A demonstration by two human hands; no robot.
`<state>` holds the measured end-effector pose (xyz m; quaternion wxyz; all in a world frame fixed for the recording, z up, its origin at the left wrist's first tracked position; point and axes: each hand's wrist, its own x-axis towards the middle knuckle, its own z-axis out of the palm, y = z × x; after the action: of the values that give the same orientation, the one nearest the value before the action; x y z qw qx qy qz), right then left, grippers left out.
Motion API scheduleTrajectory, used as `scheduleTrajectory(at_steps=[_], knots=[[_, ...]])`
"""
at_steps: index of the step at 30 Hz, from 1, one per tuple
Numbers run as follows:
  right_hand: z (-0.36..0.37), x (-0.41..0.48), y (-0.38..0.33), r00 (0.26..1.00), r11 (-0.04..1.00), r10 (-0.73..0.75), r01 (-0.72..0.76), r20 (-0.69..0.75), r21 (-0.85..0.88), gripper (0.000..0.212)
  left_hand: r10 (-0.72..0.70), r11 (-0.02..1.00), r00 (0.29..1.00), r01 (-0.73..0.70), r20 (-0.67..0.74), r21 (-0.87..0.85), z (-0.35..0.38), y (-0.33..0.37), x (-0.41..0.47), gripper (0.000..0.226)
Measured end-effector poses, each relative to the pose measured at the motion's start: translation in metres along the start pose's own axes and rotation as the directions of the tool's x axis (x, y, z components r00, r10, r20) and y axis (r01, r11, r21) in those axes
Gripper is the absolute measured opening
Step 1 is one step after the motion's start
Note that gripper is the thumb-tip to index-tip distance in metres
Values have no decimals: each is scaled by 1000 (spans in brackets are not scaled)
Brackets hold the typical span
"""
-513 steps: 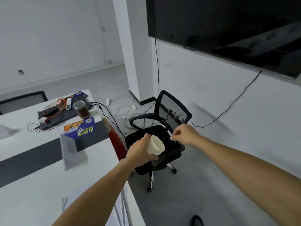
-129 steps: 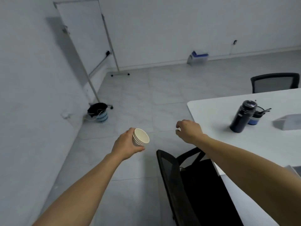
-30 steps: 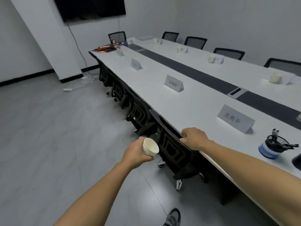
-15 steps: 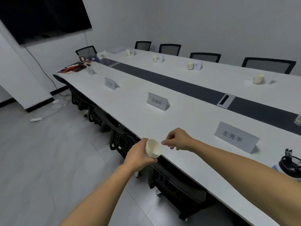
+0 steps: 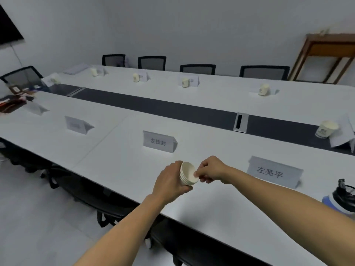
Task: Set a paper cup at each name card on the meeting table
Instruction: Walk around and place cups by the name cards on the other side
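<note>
My left hand (image 5: 170, 184) grips a short stack of nested white paper cups (image 5: 187, 173), tilted with the open mouth facing right, above the near edge of the long white meeting table (image 5: 123, 162). My right hand (image 5: 210, 170) pinches the rim of the innermost cup. A name card (image 5: 273, 172) stands just right of my hands, another name card (image 5: 158, 141) beyond them, and a third name card (image 5: 76, 125) further left. Across the table, paper cups (image 5: 264, 89) stand beside several cards, with one cup (image 5: 326, 129) at the right end.
Black chairs (image 5: 107, 206) are tucked under the near edge and line the far side (image 5: 197, 69). A dark strip with a cable hatch (image 5: 239, 122) runs down the table's middle. A blue container with black items (image 5: 342, 198) sits at the near right. A wooden stand (image 5: 326, 56) is in the corner.
I have stepped closer to the table and turned right. My right hand moved from beside the stack to its rim, and both hands now hang over the tabletop.
</note>
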<state>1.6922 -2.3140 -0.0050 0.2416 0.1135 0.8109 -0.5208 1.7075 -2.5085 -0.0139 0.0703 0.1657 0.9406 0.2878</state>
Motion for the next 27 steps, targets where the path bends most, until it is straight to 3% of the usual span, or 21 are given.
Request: scheduleTrajectory(at_steps=[8, 15, 18, 22, 27], knots=[[-27, 36, 10, 977, 984, 138, -116, -161, 137, 4, 148, 988, 978, -154, 145, 29, 10, -13, 76, 63], [-89, 38, 34, 890, 956, 250, -165, -382, 242, 9, 190, 979, 949, -201, 252, 18, 37, -9, 120, 61], [-136, 42, 53, 803, 941, 296, -149, -518, 305, 10, 185, 981, 942, -196, 280, 11, 49, -7, 139, 66], [-197, 57, 88, 598, 913, 391, -154, -700, 378, 6, 152, 987, 939, -159, 309, -3, 59, -7, 158, 65], [-247, 84, 148, 391, 836, 548, -232, -739, 497, 14, 110, 990, 919, -136, 378, 41, 87, -3, 187, 62]])
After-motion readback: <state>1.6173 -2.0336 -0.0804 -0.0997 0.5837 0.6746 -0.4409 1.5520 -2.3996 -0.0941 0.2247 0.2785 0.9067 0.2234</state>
